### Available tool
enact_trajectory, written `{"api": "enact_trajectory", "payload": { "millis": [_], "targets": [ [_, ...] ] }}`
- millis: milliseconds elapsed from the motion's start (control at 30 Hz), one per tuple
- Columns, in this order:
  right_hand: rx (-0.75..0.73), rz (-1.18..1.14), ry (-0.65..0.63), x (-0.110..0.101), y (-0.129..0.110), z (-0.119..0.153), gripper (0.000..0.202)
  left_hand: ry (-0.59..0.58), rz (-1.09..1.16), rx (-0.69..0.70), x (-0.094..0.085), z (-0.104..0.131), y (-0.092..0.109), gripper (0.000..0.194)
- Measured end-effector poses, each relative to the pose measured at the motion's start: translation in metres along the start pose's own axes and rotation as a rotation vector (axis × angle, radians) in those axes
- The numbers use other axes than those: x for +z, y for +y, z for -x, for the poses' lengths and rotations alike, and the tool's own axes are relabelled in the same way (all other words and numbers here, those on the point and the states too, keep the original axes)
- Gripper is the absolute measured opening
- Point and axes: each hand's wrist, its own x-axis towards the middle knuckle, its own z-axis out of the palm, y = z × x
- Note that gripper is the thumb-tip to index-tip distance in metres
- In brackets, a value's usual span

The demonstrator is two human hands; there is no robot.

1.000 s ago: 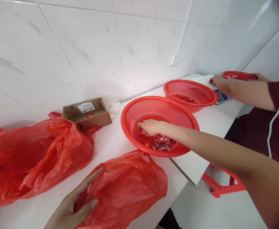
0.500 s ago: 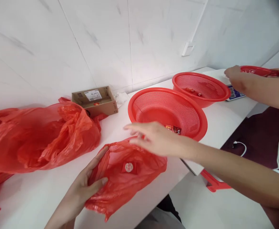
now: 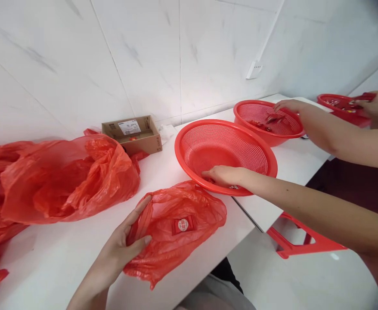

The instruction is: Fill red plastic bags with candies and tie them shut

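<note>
Left hand: fingers pinch the rim of the small red bag on the tabletop. One red packet with a round white label, unreadable, lies inside. Right hand: fingers curled low in the near basket, grip unclear; half a second ago it hovered open-fingered above the bag. The cardboard box bears a white label, illegible.

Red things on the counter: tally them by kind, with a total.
Red perforated baskets: 3, the near one with the right hand in it, the middle one, the far one.
Red plastic bags: 2, the small one held open by the left hand, the big heap.
Total: 5.
</note>
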Motion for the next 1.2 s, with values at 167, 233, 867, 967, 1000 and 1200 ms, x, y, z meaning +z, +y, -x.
{"api": "enact_trajectory", "payload": {
  "millis": [167,233,867,967,1000,1200],
  "targets": [
    [0.061,-0.034,0.191,-0.020,0.017,0.002,0.011,0.029,-0.056,0.033,-0.001,0.001,0.000,0.075],
    [0.044,-0.240,0.209,-0.030,0.023,0.011,0.020,0.043,-0.057,0.045,0.000,0.002,0.000,0.077],
    [0.036,-0.177,0.404,-0.034,-0.022,0.040,0.045,0.078,0.001,0.045,0.000,0.006,0.000,0.081],
    [0.230,0.083,0.150,-0.022,0.019,0.029,0.060,0.068,-0.021,0.045,0.000,0.006,0.000,0.079],
    [0.248,0.109,0.060,-0.015,0.029,0.026,0.061,0.070,-0.034,0.052,0.000,0.006,0.000,0.078],
    [0.173,0.092,0.018,0.004,0.043,0.018,0.020,0.069,-0.091,0.086,0.000,0.005,-0.001,0.075]
  ]
}}
